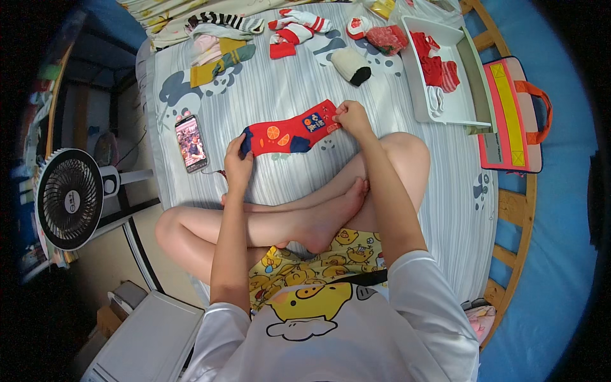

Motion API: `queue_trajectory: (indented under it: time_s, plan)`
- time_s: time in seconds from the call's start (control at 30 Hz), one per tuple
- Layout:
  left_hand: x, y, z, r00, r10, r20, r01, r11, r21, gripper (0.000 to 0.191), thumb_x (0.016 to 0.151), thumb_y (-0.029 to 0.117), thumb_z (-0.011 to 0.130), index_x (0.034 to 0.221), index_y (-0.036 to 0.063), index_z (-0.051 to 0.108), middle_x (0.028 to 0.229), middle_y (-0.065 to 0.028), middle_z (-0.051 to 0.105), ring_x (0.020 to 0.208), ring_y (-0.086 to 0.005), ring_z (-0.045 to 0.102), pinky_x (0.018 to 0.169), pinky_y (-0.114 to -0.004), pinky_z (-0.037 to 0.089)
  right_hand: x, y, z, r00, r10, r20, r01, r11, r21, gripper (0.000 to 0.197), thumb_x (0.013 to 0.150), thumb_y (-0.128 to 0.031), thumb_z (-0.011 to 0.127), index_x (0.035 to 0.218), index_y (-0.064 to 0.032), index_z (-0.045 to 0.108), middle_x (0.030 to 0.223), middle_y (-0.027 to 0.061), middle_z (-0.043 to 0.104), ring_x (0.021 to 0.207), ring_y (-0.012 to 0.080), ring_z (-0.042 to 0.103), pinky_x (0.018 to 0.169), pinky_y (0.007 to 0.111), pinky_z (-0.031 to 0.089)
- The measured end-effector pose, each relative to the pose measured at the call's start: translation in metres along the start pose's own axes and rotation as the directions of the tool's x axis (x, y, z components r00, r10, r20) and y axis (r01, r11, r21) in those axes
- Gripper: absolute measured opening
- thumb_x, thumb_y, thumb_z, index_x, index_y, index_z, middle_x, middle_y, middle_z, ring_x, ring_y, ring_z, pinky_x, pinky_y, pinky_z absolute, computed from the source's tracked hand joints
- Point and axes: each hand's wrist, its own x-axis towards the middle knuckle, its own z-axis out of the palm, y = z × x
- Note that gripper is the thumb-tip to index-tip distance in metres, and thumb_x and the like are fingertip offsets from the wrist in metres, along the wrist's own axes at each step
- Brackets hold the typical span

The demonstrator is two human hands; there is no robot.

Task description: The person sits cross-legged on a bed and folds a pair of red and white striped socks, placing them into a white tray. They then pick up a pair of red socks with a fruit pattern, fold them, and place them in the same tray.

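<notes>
A red sock (286, 135) with orange-slice pictures, navy toe and heel and a patterned cuff is stretched sideways over the bedsheet before my crossed legs. My left hand (238, 160) pinches its navy toe end. At the other end, the cuff is between the fingers of my right hand (352, 118). Beyond it lie red-and-white socks (297, 32), partly overlapping, and a rolled white sock (351, 66) with a black end. A red sock bundle (387, 40) sits beside a white-and-red one (359, 27). Farther left, striped, pink and mustard-green socks (219, 47) are heaped together.
A white drawer-like box (465, 107) at the right holds red and white socks. Beside it a pink-and-yellow handbag (510, 114) leans by the wooden bed rail (518, 205). A lit phone (191, 144) lies left of my hand. A fan (70, 199) stands off the bed's left edge.
</notes>
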Motion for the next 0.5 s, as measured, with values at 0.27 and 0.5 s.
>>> queue_trajectory:
  time_s: [0.27, 0.5]
  plan:
    - [0.001, 0.019, 0.001, 0.999, 0.029, 0.026, -0.028, 0.999, -0.022, 0.052, 0.070, -0.008, 0.064, 0.120, 0.0034, 0.057, 0.119, -0.0150, 0.056, 0.111, -0.0280, 0.054, 0.095, -0.031, 0.042, 0.001, 0.000, 0.000, 0.995, -0.001, -0.101, -0.005, 0.998, -0.061, 0.013, 0.068, -0.009, 0.067, 0.077, -0.0026, 0.060, 0.078, 0.0196, 0.065, 0.079, 0.0342, 0.063, 0.071, 0.041, 0.049]
    - [0.006, 0.018, 0.008, 0.978, 0.189, -0.088, -0.160, 0.950, 0.267, 0.047, 0.074, -0.002, 0.065, 0.120, 0.0012, 0.055, 0.115, -0.0149, 0.055, 0.097, -0.0249, 0.057, 0.083, -0.031, 0.047, -0.008, -0.010, 0.001, 0.953, -0.228, -0.198, 0.166, 0.944, -0.285, 0.022, 0.071, -0.014, 0.071, 0.079, -0.0026, 0.054, 0.081, 0.0146, 0.059, 0.079, 0.0331, 0.058, 0.070, 0.039, 0.046]
